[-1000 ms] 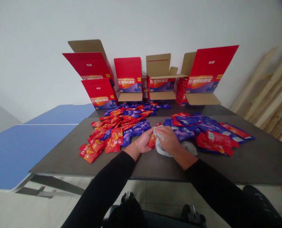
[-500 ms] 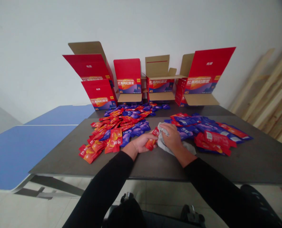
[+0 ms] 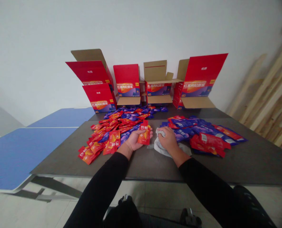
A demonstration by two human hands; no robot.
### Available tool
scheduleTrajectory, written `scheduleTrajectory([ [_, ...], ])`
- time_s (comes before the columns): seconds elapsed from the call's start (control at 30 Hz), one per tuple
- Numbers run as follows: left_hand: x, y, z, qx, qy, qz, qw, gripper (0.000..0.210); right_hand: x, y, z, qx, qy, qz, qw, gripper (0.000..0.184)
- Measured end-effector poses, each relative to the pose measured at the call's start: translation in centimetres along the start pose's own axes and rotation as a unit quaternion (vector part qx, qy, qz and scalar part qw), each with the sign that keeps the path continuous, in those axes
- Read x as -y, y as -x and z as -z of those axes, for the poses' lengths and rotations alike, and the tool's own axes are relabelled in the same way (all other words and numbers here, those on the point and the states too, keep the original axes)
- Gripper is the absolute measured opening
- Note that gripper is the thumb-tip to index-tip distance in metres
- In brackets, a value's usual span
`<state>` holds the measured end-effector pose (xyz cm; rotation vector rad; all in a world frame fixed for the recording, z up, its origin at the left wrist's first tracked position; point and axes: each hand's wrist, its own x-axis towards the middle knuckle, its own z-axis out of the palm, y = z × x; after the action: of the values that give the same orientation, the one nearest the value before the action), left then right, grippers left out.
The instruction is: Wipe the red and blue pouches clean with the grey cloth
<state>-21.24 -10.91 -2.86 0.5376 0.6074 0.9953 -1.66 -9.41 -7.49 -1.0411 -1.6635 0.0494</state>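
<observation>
The left hand has lifted the red sachet away from the white cloth and turned its printed face up, fingers closed around its lower edge, so the wiping of this one looks finished. The right hand stays clenched on the cloth, at 3 o'clock of the sachet. Sachet heaps at 9 and 3 crowd the dark table, with bare room only toward 6, before the near edge.

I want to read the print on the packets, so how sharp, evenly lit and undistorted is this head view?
Head view: soft, even light, no glare; the red sachet in the left hand is legible; wooden slats at the right edge are smeared; edges bow and corners darken from the wide lens.
</observation>
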Motion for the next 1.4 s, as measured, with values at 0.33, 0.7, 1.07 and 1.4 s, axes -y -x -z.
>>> scheduleTrajectory([
  [0.33,0.4,-1.7,-1.3,-0.038,0.021,-0.005,0.999,0.034,1.6,0.6,0.4,0.138,-0.1,0.188,0.967,0.026],
  [0.7,0.1,-1.2,-1.2,0.022,-0.108,0.078,0.991,0.028,0.3,0.2,-0.5,0.059,-0.054,0.023,0.997,0.032],
  [1.07,-3.5,-7.6,-4.5,-0.107,-0.191,0.029,0.975,0.039,0.3,-0.2,-0.5,0.092,-0.035,-0.088,0.991,0.019],
  [1.4,-0.7,-14.4,-7.8,-0.083,-0.405,0.085,0.906,0.013,1.1,0.0,-0.2,0.14,-0.024,-0.038,0.989,0.019],
])
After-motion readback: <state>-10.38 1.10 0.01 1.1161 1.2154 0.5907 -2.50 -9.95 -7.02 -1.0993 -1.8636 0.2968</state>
